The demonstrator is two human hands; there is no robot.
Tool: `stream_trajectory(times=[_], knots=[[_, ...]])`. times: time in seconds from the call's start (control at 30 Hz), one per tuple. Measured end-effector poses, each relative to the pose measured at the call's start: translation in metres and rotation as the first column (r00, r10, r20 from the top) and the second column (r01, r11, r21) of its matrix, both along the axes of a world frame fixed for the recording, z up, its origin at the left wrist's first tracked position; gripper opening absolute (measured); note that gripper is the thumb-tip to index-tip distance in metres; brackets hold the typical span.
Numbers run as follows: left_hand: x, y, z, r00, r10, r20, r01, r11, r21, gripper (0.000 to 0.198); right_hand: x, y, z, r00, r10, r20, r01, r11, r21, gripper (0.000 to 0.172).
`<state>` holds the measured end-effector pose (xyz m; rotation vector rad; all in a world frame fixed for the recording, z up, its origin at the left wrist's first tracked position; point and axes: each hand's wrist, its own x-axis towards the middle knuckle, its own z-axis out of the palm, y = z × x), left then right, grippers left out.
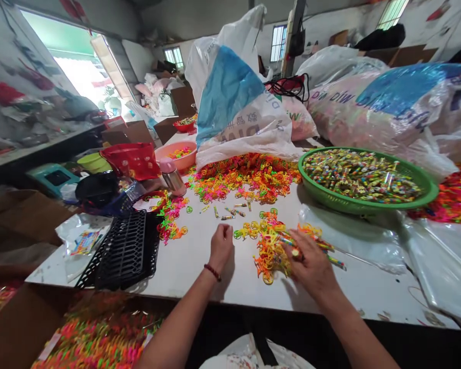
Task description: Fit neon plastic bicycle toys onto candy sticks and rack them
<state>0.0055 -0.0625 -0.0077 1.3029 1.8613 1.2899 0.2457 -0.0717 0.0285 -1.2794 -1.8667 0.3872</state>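
Observation:
My left hand (222,245), with a dark red bead bracelet (212,272) at the wrist, is closed with its fingertips together above the white table; anything inside it is hidden. Just beyond it lie several small printed tubes (236,211). My right hand (310,260) curls over some slim printed tubes (337,263) that stick out on both sides of it. Under and beside that hand spreads a heap of yellow and orange plastic pieces with small wheel shapes (269,251). A larger pile of bright plastic pieces (249,177) spills beneath a white-and-blue sack (234,97).
A green basket (369,206) full of printed tubes stands at right, by clear plastic bags (438,261). Black plastic racks (126,251), a metal flask (172,179) and a red bag (130,160) are at left. Below the table's left edge sits a box of colourful pieces (96,333).

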Motion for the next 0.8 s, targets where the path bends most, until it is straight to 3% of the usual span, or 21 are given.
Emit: stream_trajectory(times=[0.07,0.2,0.33,0.5,0.57,0.67,0.8], knots=[[-0.019,0.027,-0.002,0.949,0.045,-0.312,-0.026,0.998,0.063,0.017,0.010,0.004,-0.002,0.995,-0.076,0.063,0.070,0.994,0.080,0.044],[-0.041,0.068,-0.014,0.883,0.017,-0.469,0.024,0.996,0.082,0.035,-0.004,-0.016,-0.016,0.990,0.092,0.104,-0.098,0.994,0.048,0.037],[-0.041,0.077,-0.027,0.844,-0.071,-0.531,0.113,0.992,0.047,0.015,-0.036,-0.040,-0.030,0.945,0.271,0.183,-0.273,0.962,-0.017,0.037],[-0.040,0.041,-0.033,0.850,-0.151,-0.504,0.203,0.978,0.049,0.018,-0.068,-0.027,-0.034,0.861,0.343,0.376,-0.378,0.926,0.020,0.040],[-0.043,0.020,-0.029,0.893,-0.150,-0.424,0.199,0.977,0.072,0.017,-0.082,-0.014,-0.032,0.822,0.346,0.452,-0.408,0.912,0.045,0.044],[-0.047,-0.012,-0.015,0.967,-0.158,-0.198,0.180,0.979,0.099,0.014,-0.106,0.001,-0.032,0.791,0.336,0.512,-0.439,0.894,0.092,0.057],[-0.049,-0.047,0.010,0.952,-0.298,0.072,0.299,0.954,-0.010,0.017,-0.130,0.002,-0.036,0.781,0.363,0.508,-0.481,0.869,0.119,0.070]])
